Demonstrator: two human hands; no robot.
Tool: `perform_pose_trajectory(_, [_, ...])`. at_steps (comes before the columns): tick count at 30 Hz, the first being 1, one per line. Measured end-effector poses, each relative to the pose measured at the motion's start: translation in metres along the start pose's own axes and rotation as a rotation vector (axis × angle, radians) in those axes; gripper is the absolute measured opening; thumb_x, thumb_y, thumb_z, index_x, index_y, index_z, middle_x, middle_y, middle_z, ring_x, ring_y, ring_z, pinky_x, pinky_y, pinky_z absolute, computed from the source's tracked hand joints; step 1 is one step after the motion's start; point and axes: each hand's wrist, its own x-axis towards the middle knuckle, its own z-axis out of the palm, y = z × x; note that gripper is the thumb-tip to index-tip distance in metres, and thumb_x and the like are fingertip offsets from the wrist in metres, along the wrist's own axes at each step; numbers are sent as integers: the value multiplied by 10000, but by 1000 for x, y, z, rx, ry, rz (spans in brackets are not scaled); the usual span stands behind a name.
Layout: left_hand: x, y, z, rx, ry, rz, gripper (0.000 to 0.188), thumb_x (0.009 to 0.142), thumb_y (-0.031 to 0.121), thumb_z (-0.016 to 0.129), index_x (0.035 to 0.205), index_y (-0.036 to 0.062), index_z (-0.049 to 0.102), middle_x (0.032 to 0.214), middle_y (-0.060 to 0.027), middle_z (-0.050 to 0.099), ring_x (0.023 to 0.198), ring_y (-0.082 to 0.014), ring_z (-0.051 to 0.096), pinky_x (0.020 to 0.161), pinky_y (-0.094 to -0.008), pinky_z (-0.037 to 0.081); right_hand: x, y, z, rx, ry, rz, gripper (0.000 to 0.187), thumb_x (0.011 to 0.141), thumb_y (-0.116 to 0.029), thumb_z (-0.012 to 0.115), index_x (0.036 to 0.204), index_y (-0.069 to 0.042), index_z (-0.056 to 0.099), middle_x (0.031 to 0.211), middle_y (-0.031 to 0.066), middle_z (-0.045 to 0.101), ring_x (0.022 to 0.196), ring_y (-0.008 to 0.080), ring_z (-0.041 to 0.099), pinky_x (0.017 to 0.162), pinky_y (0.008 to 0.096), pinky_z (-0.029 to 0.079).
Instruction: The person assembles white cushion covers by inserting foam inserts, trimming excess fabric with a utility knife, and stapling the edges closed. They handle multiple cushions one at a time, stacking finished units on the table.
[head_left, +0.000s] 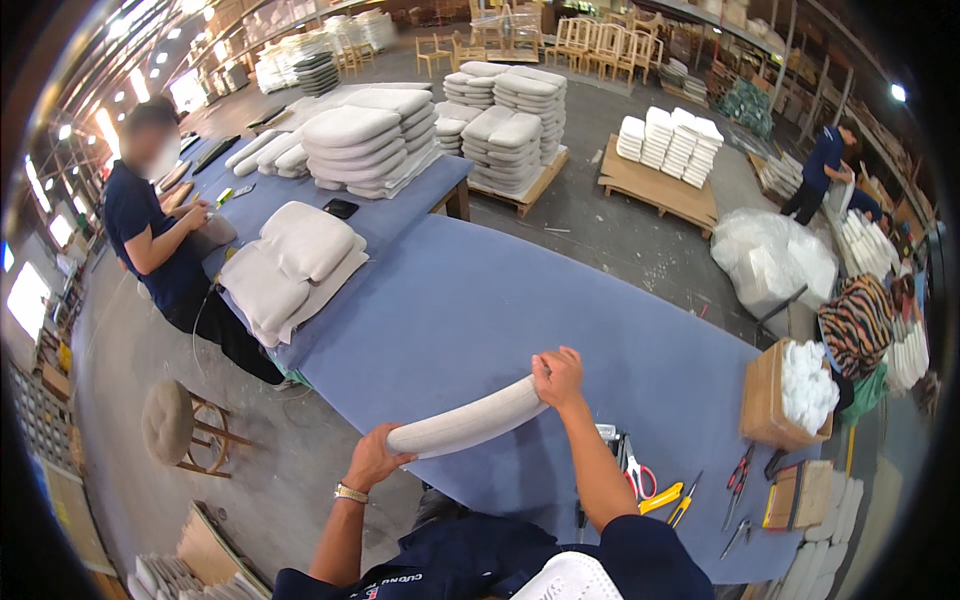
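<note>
A long, slightly curved seat cushion (465,421) in pale grey fabric spans the space between my hands, edge toward me, above the near edge of the blue table (470,290). My left hand (374,457) grips its left end, the fingers wrapped around the underside. At the other end my right hand (558,377) is closed on the cushion's upper corner. Right of the cushion lie red-handled scissors (640,478), a yellow utility knife (661,497) and pliers (738,480).
Pale cushions (293,262) lie stacked on the table's far left, with a taller stack (352,145) behind. A co-worker (155,225) stands at left, beyond a round stool (170,424). A cardboard box (763,395) of white stuffing stands at the right edge.
</note>
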Motion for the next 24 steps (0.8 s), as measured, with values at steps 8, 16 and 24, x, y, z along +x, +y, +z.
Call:
perform_pose_trajectory(8, [8, 5, -3, 224, -197, -12, 603, 751, 438, 850, 1234, 123, 672, 1086, -145, 744, 1035, -364, 704, 885, -464, 557, -20, 39, 0, 376, 99, 335, 213, 957, -148, 600, 902, 23, 715, 872, 134, 711, 832, 229, 662, 731, 368, 521])
perform_pose_trajectory(16, [-14, -15, 27, 47, 0, 43, 596, 745, 366, 861, 1238, 93, 667, 1108, -138, 739, 1012, -359, 713, 879, -472, 570, -33, 63, 8, 767, 183, 762, 475, 1014, -430, 494, 924, -2, 679, 887, 113, 646, 808, 226, 613, 727, 372, 506])
perform_pose_trajectory(24, [-36, -19, 42, -68, 65, 1, 677, 750, 323, 872, 1334, 93, 619, 1233, -128, 707, 1122, -344, 680, 972, -462, 548, 20, 3, -25, 872, 307, 750, 607, 1033, -572, 472, 770, -35, 574, 787, 90, 564, 777, 225, 578, 700, 412, 492])
